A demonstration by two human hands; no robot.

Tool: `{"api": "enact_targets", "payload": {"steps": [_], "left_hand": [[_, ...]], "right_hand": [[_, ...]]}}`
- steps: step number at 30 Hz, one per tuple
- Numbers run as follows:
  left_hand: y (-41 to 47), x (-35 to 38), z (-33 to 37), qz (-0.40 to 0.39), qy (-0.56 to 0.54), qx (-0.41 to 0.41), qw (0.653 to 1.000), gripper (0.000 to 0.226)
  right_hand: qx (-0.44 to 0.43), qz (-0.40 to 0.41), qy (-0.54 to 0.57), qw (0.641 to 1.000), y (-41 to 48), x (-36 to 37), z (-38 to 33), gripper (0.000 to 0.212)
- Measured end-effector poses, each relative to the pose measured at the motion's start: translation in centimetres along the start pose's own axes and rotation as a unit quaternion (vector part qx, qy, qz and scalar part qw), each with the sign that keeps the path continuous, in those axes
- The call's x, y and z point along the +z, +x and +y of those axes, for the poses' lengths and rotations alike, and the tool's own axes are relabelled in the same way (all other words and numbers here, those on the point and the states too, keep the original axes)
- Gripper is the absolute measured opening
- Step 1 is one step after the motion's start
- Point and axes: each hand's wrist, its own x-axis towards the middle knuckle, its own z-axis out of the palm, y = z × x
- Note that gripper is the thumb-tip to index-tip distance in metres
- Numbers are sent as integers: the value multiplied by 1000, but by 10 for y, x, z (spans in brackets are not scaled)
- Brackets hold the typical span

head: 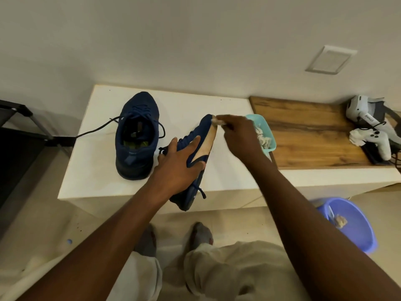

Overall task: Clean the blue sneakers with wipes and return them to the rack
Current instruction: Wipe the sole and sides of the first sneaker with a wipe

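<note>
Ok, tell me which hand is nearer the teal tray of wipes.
Right. The right hand overlaps the teal tray in view, pinching a wipe at the toe of the held sneaker. The left hand grips that sneaker's middle, further left of the tray.

Loose, pale cream trousers (219, 270) — grey footwear (202, 234) with reddish marks below the hems — bare forearms (121, 224)

Dark lettering runs along the white device (364, 115) on the wooden board (303, 135), too blurred to read.
</note>
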Motion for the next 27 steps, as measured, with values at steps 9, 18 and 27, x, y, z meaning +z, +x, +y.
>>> {"api": "enact_targets", "payload": {"steps": [9,18,27], "left_hand": [[0,1,5,-3,15,-14,1000,69],[-2,0,3,-10,40,-15,999,68],[0,7,1,-22,81,-21,996,75]], "right_hand": [[-82,-76,-177,978,-48,24,-1,49],[52,-43,156,985,-10,-32,2,29],[-65,-39,-137,988,-6,19,-2,40]]}}
